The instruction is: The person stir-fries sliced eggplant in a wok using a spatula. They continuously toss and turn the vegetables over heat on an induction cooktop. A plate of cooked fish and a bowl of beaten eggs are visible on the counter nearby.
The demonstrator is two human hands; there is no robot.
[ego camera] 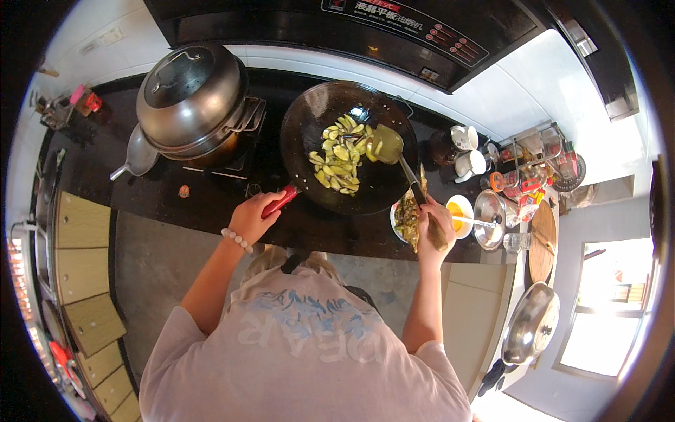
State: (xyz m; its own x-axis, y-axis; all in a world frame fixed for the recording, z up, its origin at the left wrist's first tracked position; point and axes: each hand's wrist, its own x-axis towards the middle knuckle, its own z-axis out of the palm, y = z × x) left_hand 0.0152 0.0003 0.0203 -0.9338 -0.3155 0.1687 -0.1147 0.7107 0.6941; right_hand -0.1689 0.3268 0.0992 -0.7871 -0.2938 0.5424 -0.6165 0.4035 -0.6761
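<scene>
My left hand [256, 215] grips the red handle [280, 201] of a dark wok [364, 198]. Sliced pieces of eggplant [340, 153], yellowish green with some dark edges, lie heaped in the middle of the wok. With my right hand [436, 227] I hold a wok spatula [413, 179] by its wooden handle. The spatula's metal blade [387, 143] is inside the wok at the right side of the heap, touching some slices. Just left of my right hand, a plate of cooked food [406, 219] sits partly hidden behind the hand and spatula handle.
A large lidded steel pot [192, 113] stands on the left, a metal ladle [140, 153] beside it. On the right are a bowl of orange-yellow liquid [460, 211], a glass lid [488, 216], white mugs [469, 163] and a condiment rack [532, 147]. The range hood [295, 26] overhangs the back.
</scene>
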